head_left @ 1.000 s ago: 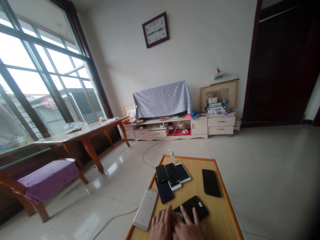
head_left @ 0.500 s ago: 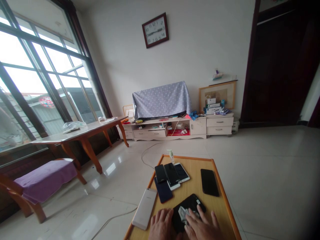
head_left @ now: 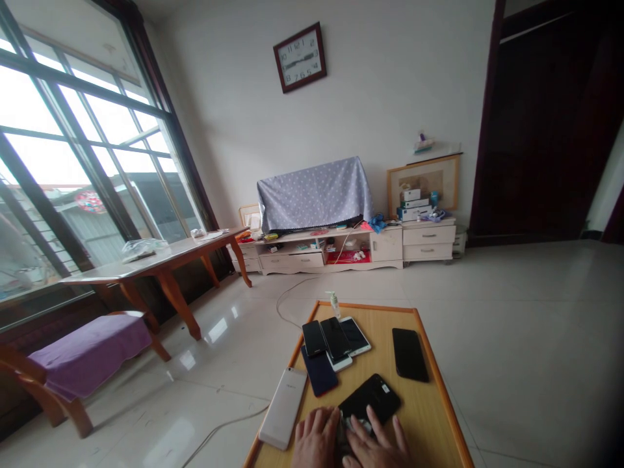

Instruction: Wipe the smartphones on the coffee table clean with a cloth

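I seem to be partway through wiping the black phone (head_left: 369, 402), which lies on the small table (head_left: 433, 429) right in front of me, a white sticker (head_left: 385, 389) near its far end. My right hand (head_left: 374, 443) is over its near part, fingers spread on a crumpled grey cloth (head_left: 350, 424). My left hand (head_left: 316, 437) sits at the phone's left side, fingers bent and close together; whether it grips the edge, I cannot tell. As I judge it, the next move calls for light, even pressure on the cloth while the left hand steadies the phone so it doesn't slide.

My hands hide the near end, so I can't check that part. The pale phone (head_left: 283, 409) lies along the table's left edge, just beside my left hand, easy to knock. Beyond it are a dark blue phone (head_left: 319, 374) and a cluster of phones (head_left: 335, 339), some overlapping, with a pump bottle (head_left: 335, 305) behind. Another dark phone (head_left: 410, 355) lies apart, near the right edge.
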A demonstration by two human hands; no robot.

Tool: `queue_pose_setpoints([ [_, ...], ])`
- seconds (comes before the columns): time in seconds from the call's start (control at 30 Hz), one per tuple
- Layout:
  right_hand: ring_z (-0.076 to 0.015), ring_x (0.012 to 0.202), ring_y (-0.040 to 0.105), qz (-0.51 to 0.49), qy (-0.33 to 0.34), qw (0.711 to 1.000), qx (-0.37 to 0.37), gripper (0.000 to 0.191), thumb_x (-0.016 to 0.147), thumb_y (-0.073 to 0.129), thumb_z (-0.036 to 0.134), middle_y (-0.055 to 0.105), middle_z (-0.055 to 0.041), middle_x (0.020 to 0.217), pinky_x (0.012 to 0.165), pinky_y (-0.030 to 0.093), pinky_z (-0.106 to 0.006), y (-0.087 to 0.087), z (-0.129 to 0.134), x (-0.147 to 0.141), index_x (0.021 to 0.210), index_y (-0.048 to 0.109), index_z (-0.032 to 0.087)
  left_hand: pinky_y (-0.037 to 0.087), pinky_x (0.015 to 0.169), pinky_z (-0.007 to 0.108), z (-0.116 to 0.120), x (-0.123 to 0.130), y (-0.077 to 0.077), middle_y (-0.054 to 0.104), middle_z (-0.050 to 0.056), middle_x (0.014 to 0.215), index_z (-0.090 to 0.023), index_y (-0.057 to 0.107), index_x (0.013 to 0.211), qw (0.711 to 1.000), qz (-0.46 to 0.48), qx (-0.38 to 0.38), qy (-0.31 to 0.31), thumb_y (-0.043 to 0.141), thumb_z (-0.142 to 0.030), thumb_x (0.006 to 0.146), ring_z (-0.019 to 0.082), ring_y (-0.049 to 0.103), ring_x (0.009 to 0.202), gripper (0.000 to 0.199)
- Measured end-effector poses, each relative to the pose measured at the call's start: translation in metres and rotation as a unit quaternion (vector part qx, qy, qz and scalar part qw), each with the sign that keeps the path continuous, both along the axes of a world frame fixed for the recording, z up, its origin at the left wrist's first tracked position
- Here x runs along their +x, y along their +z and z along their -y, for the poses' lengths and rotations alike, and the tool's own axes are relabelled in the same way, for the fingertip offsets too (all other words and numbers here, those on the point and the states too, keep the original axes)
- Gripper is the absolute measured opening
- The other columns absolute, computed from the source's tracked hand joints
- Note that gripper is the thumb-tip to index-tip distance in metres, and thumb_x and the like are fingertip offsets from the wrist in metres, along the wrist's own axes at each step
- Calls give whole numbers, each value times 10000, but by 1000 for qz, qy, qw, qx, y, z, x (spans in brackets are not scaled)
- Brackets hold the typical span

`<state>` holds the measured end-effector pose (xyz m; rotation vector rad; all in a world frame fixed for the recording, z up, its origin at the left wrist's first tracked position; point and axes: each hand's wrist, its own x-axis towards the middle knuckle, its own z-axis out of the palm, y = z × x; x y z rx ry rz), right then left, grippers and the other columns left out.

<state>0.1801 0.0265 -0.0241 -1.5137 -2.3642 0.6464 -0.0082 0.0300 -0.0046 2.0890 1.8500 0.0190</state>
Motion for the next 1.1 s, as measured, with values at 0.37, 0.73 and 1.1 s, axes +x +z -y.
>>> queue_pose_setpoints([
  [0.37,-400,1477,271,66,-57,996,-26,538,973,358,627,408,13,1549,1151,144,-748,26,-3,19,1438,520,411,279,1145,392,1,1,4,491,29,1512,-314,447,1490,1000,24,11,5,617,-492,710,285,368,1405,818],
  [0.73,-416,1479,258,95,-144,985,29,540,978,365,591,444,-20,1535,1147,132,-756,31,-13,40,1427,552,357,257,1166,407,1,2,2,464,32,1541,-302,438,1500,1000,26,7,7,624,-545,711,303,338,1433,847],
  [1.1,-412,1471,282,37,-54,998,-2,519,986,352,613,454,9,1524,1144,122,-765,23,-6,15,1419,547,402,269,1159,395,2,3,7,471,29,1535,-310,447,1492,1000,17,5,6,592,-522,724,297,357,1420,810],
])
